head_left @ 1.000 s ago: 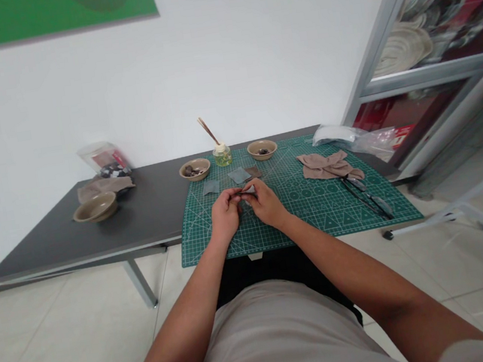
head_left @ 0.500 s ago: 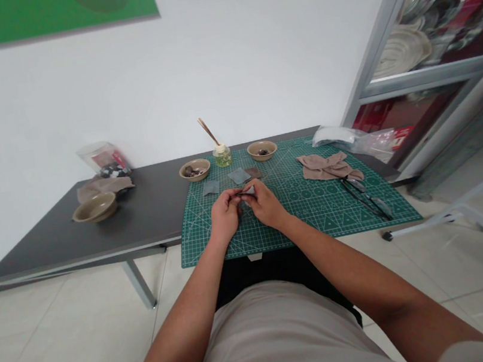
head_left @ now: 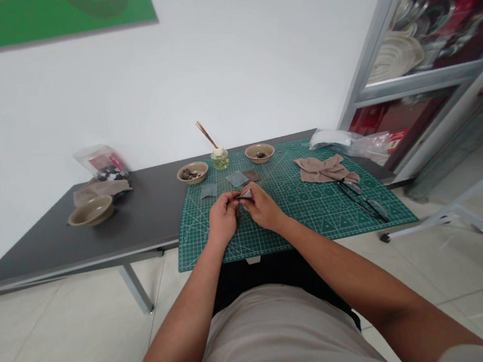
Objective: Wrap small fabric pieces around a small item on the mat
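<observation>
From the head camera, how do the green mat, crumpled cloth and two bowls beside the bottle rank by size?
1. Green mat
2. Crumpled cloth
3. Left bowl and right bowl: too alike to rank

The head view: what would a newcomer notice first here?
Probably the large green gridded cutting mat on the dark grey table, with the left hand and right hand pinching a small dark piece between them above it. Next, perhaps, the bright green panel on the white wall, at upper left.
</observation>
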`<state>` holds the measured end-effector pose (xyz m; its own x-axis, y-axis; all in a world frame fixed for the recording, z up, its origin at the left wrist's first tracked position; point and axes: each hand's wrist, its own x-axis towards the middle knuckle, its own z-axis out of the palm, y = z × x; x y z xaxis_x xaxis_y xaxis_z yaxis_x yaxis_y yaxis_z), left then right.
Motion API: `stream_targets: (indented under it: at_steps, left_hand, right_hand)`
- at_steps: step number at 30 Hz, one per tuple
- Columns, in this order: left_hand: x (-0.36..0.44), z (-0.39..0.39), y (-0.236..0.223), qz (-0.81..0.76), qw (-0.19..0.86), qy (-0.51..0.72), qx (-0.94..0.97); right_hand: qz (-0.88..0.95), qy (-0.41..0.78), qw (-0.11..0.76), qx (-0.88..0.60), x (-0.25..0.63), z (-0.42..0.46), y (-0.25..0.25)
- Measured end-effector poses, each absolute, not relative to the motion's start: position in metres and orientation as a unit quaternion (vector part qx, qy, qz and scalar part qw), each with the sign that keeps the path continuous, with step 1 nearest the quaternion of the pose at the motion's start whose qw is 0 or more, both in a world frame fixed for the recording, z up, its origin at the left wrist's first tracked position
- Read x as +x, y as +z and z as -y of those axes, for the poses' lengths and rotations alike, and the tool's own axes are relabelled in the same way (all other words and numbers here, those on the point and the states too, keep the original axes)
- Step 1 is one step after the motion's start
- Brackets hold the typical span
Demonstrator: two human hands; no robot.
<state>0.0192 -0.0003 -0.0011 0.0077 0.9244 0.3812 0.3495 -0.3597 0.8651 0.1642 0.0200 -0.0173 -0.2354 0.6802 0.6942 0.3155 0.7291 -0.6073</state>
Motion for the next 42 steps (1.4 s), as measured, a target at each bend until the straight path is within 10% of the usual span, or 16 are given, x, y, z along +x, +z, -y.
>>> stream_targets:
  at_steps: [42]
  left_hand:
    - [0.0209, 0.0042, 0.0017, -0.496, 0.299, 0.518, 0.63]
  right_hand:
    - [0.739, 0.173, 0.548, -0.351, 0.1647, -0.0202, -0.0171]
